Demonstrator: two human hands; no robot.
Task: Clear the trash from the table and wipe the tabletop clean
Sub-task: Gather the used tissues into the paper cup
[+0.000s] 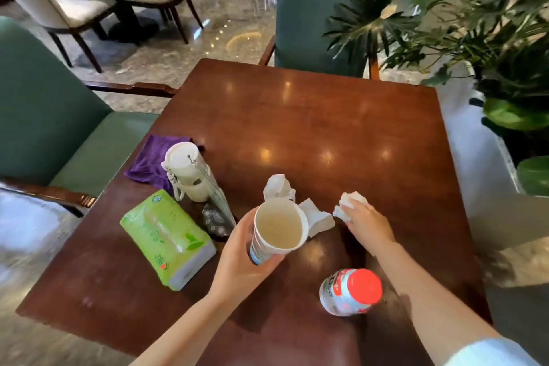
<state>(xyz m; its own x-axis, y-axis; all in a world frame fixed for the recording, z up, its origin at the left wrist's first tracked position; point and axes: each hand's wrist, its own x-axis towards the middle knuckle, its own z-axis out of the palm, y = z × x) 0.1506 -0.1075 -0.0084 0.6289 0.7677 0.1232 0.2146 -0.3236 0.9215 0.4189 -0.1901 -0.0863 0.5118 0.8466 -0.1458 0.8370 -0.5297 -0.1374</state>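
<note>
My left hand (237, 249) grips an empty white paper cup (279, 226), held just above the brown wooden table (326, 128). My right hand (367, 221) is closed on a crumpled white tissue (350, 200) to the cup's right. Two more used tissues lie on the table: one crumpled tissue (277, 186) behind the cup, one flatter tissue (319, 217) between cup and right hand. A small white bottle with a red cap (350, 291) stands near the front edge. A purple cloth (154, 159) lies at the left edge.
A green pack of tissues (167, 235) lies front left. A white lidded tumbler (187, 172) and a clear pouch (217, 211) stand beside the cloth. Green armchairs (44, 116) flank the table at left and far side (312, 15). Leafy plants (490, 24) crowd the right.
</note>
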